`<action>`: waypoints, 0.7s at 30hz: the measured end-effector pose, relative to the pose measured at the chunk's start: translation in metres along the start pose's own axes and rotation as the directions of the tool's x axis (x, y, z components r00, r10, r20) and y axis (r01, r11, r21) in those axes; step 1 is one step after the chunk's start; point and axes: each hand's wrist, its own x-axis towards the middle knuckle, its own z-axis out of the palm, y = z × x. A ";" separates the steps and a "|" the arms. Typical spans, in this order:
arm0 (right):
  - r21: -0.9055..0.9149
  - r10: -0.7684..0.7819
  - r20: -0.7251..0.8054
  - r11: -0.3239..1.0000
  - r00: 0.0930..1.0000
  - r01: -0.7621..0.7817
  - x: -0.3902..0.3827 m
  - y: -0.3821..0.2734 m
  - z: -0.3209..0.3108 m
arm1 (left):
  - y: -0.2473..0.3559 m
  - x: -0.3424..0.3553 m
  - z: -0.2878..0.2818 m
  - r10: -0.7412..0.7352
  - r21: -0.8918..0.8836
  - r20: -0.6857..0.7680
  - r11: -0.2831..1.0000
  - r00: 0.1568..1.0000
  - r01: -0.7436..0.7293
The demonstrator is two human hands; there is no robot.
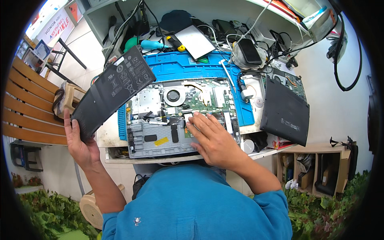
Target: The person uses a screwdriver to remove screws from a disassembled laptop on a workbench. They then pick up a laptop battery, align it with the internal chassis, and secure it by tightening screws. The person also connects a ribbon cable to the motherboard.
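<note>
Black battery pack (114, 90) is up in the air, tilted, left of the opened laptop (176, 116), its near corner overlapping the left side in view. Left hand (83, 145) has it pinched at the lower end only; far end hangs unsupported. I'd hold it by the edges, no flexing. Right hand (214, 138) lies palm-down over the board, fingers loosely spread, gripping nothing I can see; contact underneath hidden. Go light there, clear of the fan (173, 95). Blue mat (168, 66) sits underneath.
</note>
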 end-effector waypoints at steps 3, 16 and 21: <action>-0.025 0.009 0.028 1.000 1.000 -0.008 -0.002 -0.003 0.011 | -0.006 -0.004 -0.018 -0.023 0.028 -0.016 0.999 1.000 0.023; -0.048 0.038 0.039 0.998 0.999 -0.036 0.002 -0.007 0.023 | -0.006 -0.006 -0.022 -0.004 0.079 -0.189 0.997 0.982 0.019; -0.086 0.012 0.011 0.996 1.000 -0.011 0.033 -0.013 0.026 | -0.009 -0.004 -0.038 -0.011 0.083 -0.157 0.996 0.988 0.024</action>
